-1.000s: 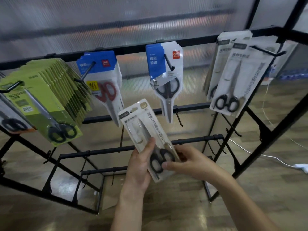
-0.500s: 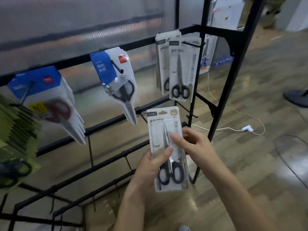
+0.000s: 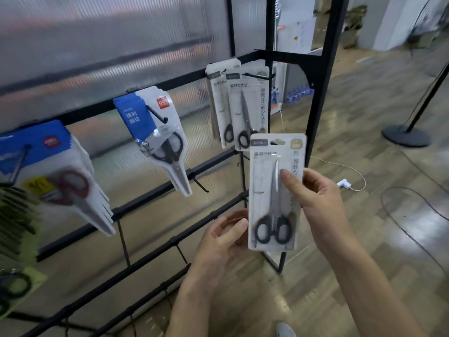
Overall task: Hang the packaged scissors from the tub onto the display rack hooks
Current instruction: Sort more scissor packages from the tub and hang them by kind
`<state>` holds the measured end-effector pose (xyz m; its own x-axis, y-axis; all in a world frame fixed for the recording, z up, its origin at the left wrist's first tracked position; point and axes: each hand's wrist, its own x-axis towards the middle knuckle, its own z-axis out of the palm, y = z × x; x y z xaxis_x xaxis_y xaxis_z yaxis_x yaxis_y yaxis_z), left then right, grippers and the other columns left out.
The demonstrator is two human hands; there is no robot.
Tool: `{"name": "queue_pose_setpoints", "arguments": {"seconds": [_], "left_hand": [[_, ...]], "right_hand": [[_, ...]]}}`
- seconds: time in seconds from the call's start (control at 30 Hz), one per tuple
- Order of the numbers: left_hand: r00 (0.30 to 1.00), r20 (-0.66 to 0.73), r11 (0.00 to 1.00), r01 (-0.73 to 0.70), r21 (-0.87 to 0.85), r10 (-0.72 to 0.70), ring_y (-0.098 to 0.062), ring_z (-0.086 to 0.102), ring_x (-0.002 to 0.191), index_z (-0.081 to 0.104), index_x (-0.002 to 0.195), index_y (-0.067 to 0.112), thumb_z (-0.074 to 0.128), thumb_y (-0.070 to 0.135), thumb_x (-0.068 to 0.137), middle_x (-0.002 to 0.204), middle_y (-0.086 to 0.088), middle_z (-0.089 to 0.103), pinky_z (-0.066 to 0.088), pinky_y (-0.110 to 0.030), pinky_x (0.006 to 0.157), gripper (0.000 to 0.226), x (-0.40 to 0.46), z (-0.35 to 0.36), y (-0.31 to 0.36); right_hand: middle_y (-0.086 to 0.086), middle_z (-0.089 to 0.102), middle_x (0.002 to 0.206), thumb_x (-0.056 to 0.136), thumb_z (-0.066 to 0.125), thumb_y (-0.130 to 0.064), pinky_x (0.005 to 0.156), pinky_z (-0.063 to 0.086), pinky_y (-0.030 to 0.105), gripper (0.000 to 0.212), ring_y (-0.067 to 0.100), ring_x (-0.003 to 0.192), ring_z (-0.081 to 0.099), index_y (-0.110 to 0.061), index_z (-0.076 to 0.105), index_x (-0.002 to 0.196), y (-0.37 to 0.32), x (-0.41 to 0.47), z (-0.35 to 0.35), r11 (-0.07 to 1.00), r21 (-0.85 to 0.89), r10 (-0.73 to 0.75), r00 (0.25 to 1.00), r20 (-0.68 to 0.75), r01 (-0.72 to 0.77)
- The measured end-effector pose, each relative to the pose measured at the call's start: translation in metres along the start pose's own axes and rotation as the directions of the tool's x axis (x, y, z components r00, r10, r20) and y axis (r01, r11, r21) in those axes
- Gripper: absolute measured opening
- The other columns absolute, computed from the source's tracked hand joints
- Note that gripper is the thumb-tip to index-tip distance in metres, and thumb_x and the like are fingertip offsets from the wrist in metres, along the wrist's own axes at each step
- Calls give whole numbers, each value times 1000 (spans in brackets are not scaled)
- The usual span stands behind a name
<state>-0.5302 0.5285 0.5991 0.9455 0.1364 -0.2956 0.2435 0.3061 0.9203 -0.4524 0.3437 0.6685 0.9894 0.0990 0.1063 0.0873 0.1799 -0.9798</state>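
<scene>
My right hand [image 3: 313, 198] pinches a white pack of black-handled scissors [image 3: 274, 190], thumb on its front, and holds it upright. My left hand [image 3: 223, 239] sits just left of the pack's lower edge, fingers relaxed, apart from it or barely touching. Above the pack, matching white packs [image 3: 243, 105] hang on a black hook [image 3: 257, 75] at the rack's upper right corner. The tub is out of view.
The black display rack [image 3: 320, 93] carries blue-and-white scissor packs [image 3: 158, 132] at the middle, a stack of blue packs with red scissors [image 3: 56, 171] at left, and green packs [image 3: 14, 227] at far left. A bare hook [image 3: 200, 184] sticks out mid-rack. A white cable and plug [image 3: 343, 183] lie on the wooden floor.
The view swung right toward the rack's corner. The white pack rose and shifted right; my left hand let go of it and my right hand now holds it alone.
</scene>
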Motion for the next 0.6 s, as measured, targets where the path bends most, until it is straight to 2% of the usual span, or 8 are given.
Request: {"name": "queue_pose_setpoints", "arguments": {"seconds": [0.13,0.23,0.37,0.5,0.6], "left_hand": [[997,-43,998,-56,17,57,-30,76,112,71,129,15,71,31,88,122,-6,79,60,-39,92,44,14,3,9],[995,-63,997,-75,-12,74,-28,76,110,71,128,15,71,31,86,122,-5,79,61,-42,96,45,27,10,18],[992,-92,996,-90,-20,88,-28,75,115,71,129,16,70,32,90,124,-5,78,57,-46,102,42,45,21,27],[985,-143,994,-100,-35,94,-27,76,112,71,129,15,68,31,91,123,-5,79,57,-43,97,41,63,31,32],[980,-174,994,-103,-43,94,-28,76,109,71,129,14,69,30,89,121,-7,79,57,-47,101,43,73,38,32]], "right_hand": [[2,80,94,96,69,-30,67,59,22,23,12,83,75,-9,76,103,-21,23,1,997,52,-61,998,-21,62],[8,79,95,95,70,-34,73,62,33,25,20,84,73,-10,76,100,-36,44,2,994,48,-101,995,9,101],[2,78,85,95,70,-33,65,60,31,22,17,77,73,-12,75,92,-51,72,4,990,53,-134,990,45,131],[13,78,91,95,72,-39,74,62,51,29,28,79,74,-10,76,95,-58,97,8,993,35,-114,992,58,112],[26,73,95,94,73,-42,75,58,61,37,39,78,69,-4,74,96,-58,113,8,995,27,-93,994,51,92]]}}
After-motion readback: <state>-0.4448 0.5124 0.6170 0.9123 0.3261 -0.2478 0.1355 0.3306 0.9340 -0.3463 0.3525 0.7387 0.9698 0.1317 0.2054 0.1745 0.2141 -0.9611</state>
